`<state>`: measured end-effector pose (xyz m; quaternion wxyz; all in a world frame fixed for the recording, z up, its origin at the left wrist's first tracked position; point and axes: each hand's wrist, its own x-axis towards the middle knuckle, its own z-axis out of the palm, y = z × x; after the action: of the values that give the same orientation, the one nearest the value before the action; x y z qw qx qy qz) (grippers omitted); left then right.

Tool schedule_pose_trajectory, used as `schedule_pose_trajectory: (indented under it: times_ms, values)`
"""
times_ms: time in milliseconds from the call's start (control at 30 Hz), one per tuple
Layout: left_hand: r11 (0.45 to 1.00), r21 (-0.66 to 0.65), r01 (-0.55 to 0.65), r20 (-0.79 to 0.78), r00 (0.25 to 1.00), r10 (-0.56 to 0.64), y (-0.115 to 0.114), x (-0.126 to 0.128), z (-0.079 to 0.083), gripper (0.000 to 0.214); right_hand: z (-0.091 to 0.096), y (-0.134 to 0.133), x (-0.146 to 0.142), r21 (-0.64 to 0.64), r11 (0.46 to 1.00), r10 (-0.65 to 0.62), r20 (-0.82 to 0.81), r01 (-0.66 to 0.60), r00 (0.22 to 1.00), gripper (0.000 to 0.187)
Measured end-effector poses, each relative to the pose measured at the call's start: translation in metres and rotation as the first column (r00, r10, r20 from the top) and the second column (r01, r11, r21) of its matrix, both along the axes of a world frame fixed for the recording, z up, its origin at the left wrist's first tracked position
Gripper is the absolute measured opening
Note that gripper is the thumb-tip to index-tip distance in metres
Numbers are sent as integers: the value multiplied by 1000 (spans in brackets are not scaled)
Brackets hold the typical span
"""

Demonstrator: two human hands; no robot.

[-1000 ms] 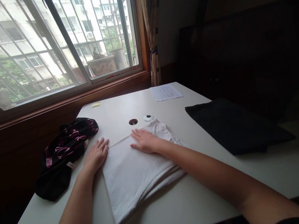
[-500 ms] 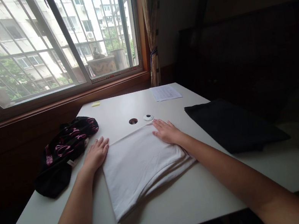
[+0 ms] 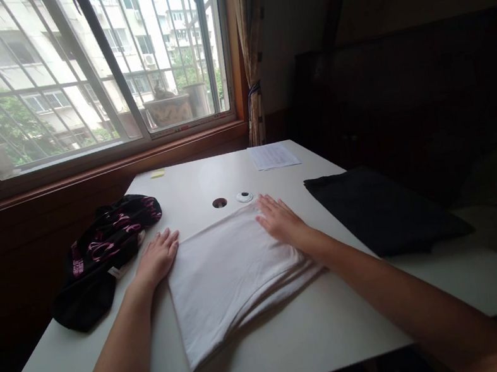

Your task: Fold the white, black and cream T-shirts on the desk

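With fingers wide and flat, the left hand (image 3: 158, 258) rests at the ten o'clock corner of a folded white cloth (image 3: 231, 279), and the right hand (image 3: 281, 224), fingers also straight out, lies on it at two. The cloth sits mid-worktop (image 3: 359, 320). Around it, a black pink-printed garment (image 3: 97, 257) lies between nine and ten, a round hole (image 3: 219, 203) at twelve, papers (image 3: 273, 157) at one, and a dark cloth (image 3: 388, 212) towards three.
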<state>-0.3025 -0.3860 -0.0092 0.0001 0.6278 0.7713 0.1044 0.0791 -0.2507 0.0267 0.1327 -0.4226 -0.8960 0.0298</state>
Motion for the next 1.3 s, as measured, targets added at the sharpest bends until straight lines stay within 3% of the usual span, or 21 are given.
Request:
schedule_pose_trajectory:
  times_ms: [100,167,233,433,667,733,800,900,1000,1167,1300]
  values:
    - [1000,-3,3,2,1000,-3,1,-2,-1,58,-3,-37,-17,-83,954,290,36,-286,956,75]
    - [1000,-7,1,1,1000,-1,1,-2,-2,58,-8,-54,-21,-154,914,384,34,-375,923,77]
    - [1000,-17,2,-5,1000,-2,1,-2,-1,59,-11,-60,-16,-193,907,388,38,-374,921,78]
    - [998,-56,-3,-23,1000,2,1,0,2,58,-15,-42,29,-189,960,233,120,-208,965,75]
    - [999,21,32,-23,999,-32,0,-4,-1,58,-15,-46,75,-137,988,84,120,-67,989,60]
    - [993,90,78,-13,997,-77,-1,-6,-2,57,-9,-56,79,-43,991,126,71,-123,989,54]
    - [977,166,133,-5,991,-134,-2,-9,-3,56,-1,-70,78,64,962,264,13,-264,964,48]
    - [947,250,203,3,978,-210,-2,-12,-3,52,10,-93,71,141,831,546,-19,-538,838,45]
    - [927,286,242,31,965,-262,-2,-12,0,49,17,-110,65,135,730,674,14,-670,738,42]
    - [920,289,266,134,940,-314,-3,-6,6,44,19,-114,66,145,748,641,94,-648,761,21]
    - [922,296,249,175,935,-309,-6,0,10,44,15,-111,68,168,769,596,160,-617,787,15]
